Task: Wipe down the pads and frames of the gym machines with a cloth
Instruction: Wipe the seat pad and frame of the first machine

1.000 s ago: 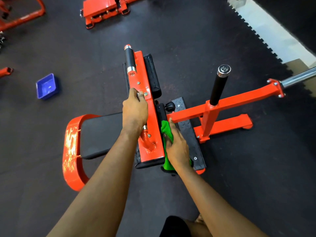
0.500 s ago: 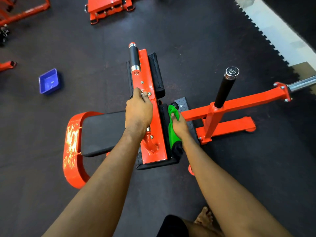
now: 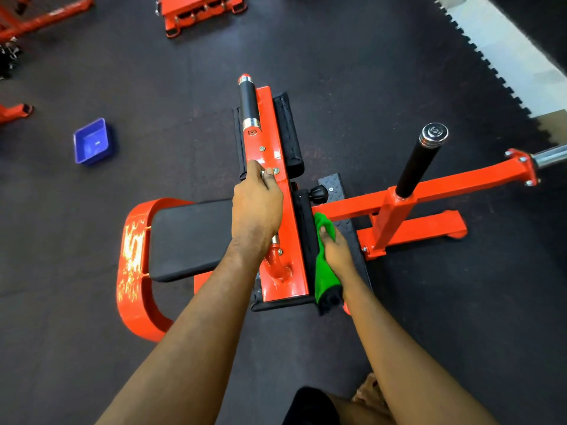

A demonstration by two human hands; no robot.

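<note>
Your left hand is clamped on the flat orange-painted steel plate that tops the machine. The fingers curl over its left edge and the thumb lies on the top face beside a small silver bolt. A short black rubber grip with a chrome collar lies along the plate's far end.

Your right hand holds the bright green cloth against the long black vinyl pad along the plate's right side. The thumb presses onto the cloth. The other fingers are tucked out of sight, so they probably wrap round the cloth and the pad's edge. The cloth drapes down the pad towards you, and its near end looks dark.

Just beyond the cloth a round black knob sticks out beside a grey checker-plate step. An orange square-tube arm runs off to the right from there, carrying an upright black-sleeved post with a chrome cap.

Left of your left wrist sits the flat black seat pad, ringed by a curved orange foot with badly chipped paint. A small blue plastic tray lies well apart on the dark rubber floor.
</note>
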